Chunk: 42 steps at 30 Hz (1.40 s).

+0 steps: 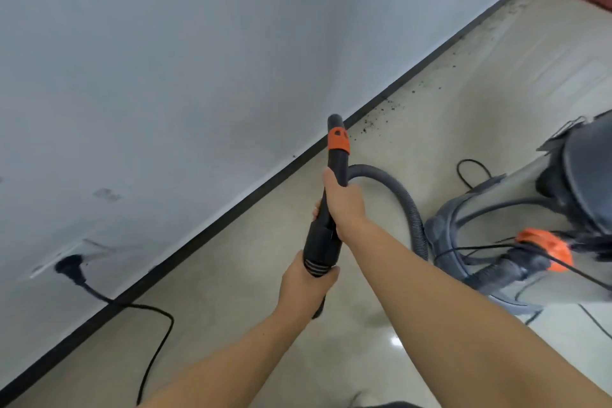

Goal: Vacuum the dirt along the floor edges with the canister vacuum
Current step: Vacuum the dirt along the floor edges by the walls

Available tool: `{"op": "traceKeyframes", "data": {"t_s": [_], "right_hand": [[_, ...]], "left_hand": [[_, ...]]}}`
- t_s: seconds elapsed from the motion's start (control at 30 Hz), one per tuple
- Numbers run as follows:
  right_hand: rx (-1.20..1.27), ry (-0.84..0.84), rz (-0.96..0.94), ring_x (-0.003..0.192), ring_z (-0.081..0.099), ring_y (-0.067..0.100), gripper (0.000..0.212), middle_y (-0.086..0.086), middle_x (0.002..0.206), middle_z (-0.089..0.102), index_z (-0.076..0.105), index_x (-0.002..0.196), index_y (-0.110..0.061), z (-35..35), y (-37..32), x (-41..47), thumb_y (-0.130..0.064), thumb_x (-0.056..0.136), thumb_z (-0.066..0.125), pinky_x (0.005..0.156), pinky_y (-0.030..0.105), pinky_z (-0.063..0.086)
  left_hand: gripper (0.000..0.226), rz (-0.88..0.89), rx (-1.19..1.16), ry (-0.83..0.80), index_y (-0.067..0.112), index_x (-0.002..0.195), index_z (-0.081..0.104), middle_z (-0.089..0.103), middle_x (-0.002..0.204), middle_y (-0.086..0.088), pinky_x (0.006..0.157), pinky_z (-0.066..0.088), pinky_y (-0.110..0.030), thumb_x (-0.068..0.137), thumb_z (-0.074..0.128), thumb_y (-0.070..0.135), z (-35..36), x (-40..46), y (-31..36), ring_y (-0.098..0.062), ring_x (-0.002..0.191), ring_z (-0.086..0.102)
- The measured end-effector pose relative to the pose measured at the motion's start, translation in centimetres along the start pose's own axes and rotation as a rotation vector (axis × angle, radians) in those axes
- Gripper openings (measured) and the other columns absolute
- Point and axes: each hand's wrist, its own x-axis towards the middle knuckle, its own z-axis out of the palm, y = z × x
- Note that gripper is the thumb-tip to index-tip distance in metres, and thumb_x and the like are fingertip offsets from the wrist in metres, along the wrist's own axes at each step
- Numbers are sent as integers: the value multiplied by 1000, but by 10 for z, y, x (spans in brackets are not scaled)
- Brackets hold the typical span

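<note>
Up front, both hands hold the black wand (pixel 334 195) out before the body, its tip aimed toward the wall's foot. The right hand (pixel 341 200) wraps the upper part of the wand, thumb laid along the tube just below the orange collar (pixel 338 140). The left hand (pixel 309 285) grips the lower, thicker end, fingers curled round the ribbed cuff (pixel 318 267). So the wand runs from the left hand, nearer the body, up through the right hand and on past it; the open black tip (pixel 335 120) stands beyond both hands, close to the dark baseboard (pixel 231 205).

Dirt (pixel 384 113) lies as dark specks on the beige floor (pixel 231 291) along the baseboard, just past the tip and stretching away to the upper right. Whether the tip touches the floor cannot be told.

A grey ribbed hose (pixel 402 199) leaves the wand beside the right hand, arcs over to the right and drops toward the canister (pixel 516 235), which stands on the floor to the right of the right forearm. The canister has a dark top and an orange fitting (pixel 544 250) where a hose joins it; its edges are blurred.

At lower left a black plug (pixel 68 267) sits in a wall socket (pixel 79 253), and its cord (pixel 155 341) trails down across the floor. The wall (pixel 165 60) is pale grey.
</note>
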Motion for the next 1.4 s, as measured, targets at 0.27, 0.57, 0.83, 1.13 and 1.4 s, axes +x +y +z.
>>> {"op": "traceKeyframes", "data": {"t_s": [0.27, 0.57, 0.83, 1.13, 1.4], "right_hand": [[-33, 74, -258, 44, 54, 21, 32, 7, 52, 55, 50, 84, -11, -75, -191, -128, -40, 94, 57, 54, 33, 52], [203, 174, -115, 62, 61, 26, 48, 12, 75, 61, 55, 102, -9, -176, -302, -176, -54, 88, 60, 64, 36, 55], [180, 123, -137, 47, 53, 19, 33, 6, 60, 54, 48, 91, -14, -191, -351, -145, -45, 92, 59, 56, 30, 51], [280, 166, -41, 43, 52, 18, 30, 5, 55, 53, 48, 89, -13, -180, -436, -36, -39, 91, 63, 53, 30, 52], [460, 257, 22, 41, 54, 16, 20, 7, 61, 55, 50, 97, -10, -197, -508, 43, -24, 91, 64, 44, 25, 51]], "left_hand": [[28, 134, 102, -50, 17, 109, 55, 56, 70, 5, 56, 40, -15, 85, 66, 22, 1, -105, 192, -13, 63, 54], [26, 364, 461, -192, 11, 106, 57, 65, 84, -5, 54, 42, -19, 85, 66, 23, 12, -174, 344, -10, 64, 57], [21, 323, 388, -230, 7, 95, 57, 59, 73, -4, 62, 42, -26, 83, 66, 21, 34, -144, 390, -15, 66, 54], [15, 296, 410, -287, 10, 92, 56, 60, 85, -11, 63, 41, -23, 85, 67, 17, 39, -26, 475, -18, 78, 55], [16, 286, 521, -417, 20, 89, 58, 63, 83, 3, 62, 46, -12, 80, 71, 18, 48, 79, 564, -6, 73, 57]]}}
